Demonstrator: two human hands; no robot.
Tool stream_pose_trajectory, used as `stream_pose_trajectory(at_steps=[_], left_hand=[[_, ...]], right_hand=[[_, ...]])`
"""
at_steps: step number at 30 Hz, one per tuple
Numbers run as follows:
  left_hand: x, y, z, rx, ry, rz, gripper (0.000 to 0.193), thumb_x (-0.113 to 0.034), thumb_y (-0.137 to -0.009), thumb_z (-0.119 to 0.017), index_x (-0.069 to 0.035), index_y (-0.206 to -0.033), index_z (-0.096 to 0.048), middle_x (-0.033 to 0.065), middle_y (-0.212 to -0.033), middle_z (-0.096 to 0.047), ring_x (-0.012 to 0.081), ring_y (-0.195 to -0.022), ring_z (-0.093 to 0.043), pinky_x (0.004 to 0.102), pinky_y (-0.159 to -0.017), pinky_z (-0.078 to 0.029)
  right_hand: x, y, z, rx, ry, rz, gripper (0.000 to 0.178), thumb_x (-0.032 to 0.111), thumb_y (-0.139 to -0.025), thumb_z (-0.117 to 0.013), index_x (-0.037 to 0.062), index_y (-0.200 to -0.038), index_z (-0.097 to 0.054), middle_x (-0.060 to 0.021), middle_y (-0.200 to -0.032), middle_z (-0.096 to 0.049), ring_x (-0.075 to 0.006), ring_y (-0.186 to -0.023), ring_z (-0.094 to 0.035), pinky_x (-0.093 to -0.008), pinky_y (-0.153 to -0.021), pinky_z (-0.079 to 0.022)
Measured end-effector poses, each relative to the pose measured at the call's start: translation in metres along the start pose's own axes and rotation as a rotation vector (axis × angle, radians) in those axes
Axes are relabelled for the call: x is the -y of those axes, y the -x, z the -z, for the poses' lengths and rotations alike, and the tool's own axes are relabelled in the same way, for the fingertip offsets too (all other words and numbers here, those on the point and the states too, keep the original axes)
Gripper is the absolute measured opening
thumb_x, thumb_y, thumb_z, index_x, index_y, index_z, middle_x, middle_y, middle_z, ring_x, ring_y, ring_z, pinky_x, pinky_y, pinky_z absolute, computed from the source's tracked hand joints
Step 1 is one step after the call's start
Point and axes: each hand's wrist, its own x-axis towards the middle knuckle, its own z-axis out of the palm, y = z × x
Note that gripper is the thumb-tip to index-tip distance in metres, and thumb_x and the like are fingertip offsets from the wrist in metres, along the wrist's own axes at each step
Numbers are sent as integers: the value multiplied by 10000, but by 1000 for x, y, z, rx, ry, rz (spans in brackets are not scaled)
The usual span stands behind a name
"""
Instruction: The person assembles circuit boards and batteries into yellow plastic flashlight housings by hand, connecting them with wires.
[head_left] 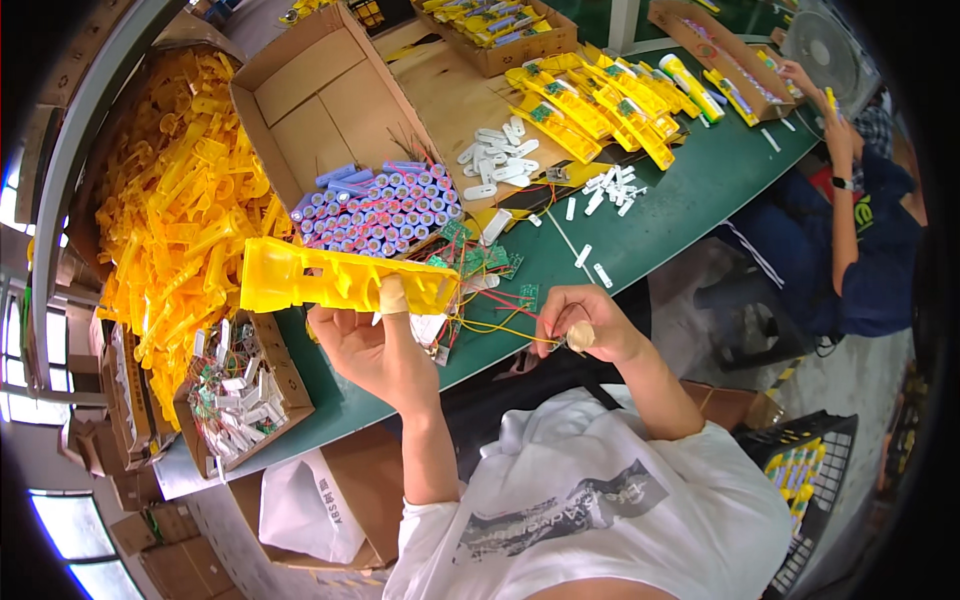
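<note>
My left hand [375,350] is closed around a long yellow plastic housing half [300,277], its thumb pressed on the ribbed inner side. A beige wrap covers that thumb. Thin red and yellow wires [500,331] run from the housing's right end to my right hand [597,328], whose fingers are pinched together on them. The right thumb also has a beige wrap. Beneath and behind the housing, green circuit boards [485,260] with red wires lie on the green table [665,225]. A white piece partly shows below the housing; my left hand hides some of it.
Purple battery cells [385,215] fill an open carton [330,90]. Yellow housings are heaped at left [190,200]. A box of wired white parts [240,400] stands near left. White pieces [500,155] and assembled yellow housings [600,100] lie farther back. Another person [870,220] works at right.
</note>
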Motion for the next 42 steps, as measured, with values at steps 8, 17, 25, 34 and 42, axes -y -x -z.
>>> stream_pose_trajectory(at_steps=[8,17,25,34,42], left_hand=[[12,-8,25,-39,-149,-58,365,-46,-904,-697,-5,-1180,-461,135,-1119,-600,177,-1013,-614,309,-911,-510],[30,-4,33,135,-112,192,328,-32,-942,-638,3,-1192,-430,143,-1082,-620,157,-975,-626,273,-827,-517],[19,-28,9,439,-88,370,336,-38,-917,-671,-10,-1168,-448,145,-1103,-657,175,-981,-664,282,-766,-548],[2,-15,17,405,235,121,484,36,-873,-697,-33,-1255,-409,108,-1120,-615,177,-1014,-640,326,-883,-522],[25,-6,47,195,-182,-407,586,-45,-973,-540,-65,-1408,-148,217,-1022,-610,268,-883,-645,377,-857,-532]], right_hand=[[-6,-4,-5,-249,9,-69,573,141,-859,-767,11,-1305,-431,-62,-803,-681,-85,-695,-638,-199,-627,-477],[-6,-23,-15,-96,424,223,713,81,-742,-822,29,-1327,-419,-36,-772,-677,-144,-860,-627,-312,-926,-425],[17,-33,-24,335,1094,227,1127,82,-718,-784,18,-1558,-36,-104,-824,-717,-300,-783,-669,-396,-831,-515],[13,-20,-29,122,633,-164,1101,5,-757,-749,55,-1570,-9,-74,-732,-663,-168,-679,-640,-295,-666,-513],[-7,-17,-17,-109,158,-267,542,62,-853,-718,-36,-1344,-511,-93,-973,-681,-98,-856,-648,-269,-779,-523]])
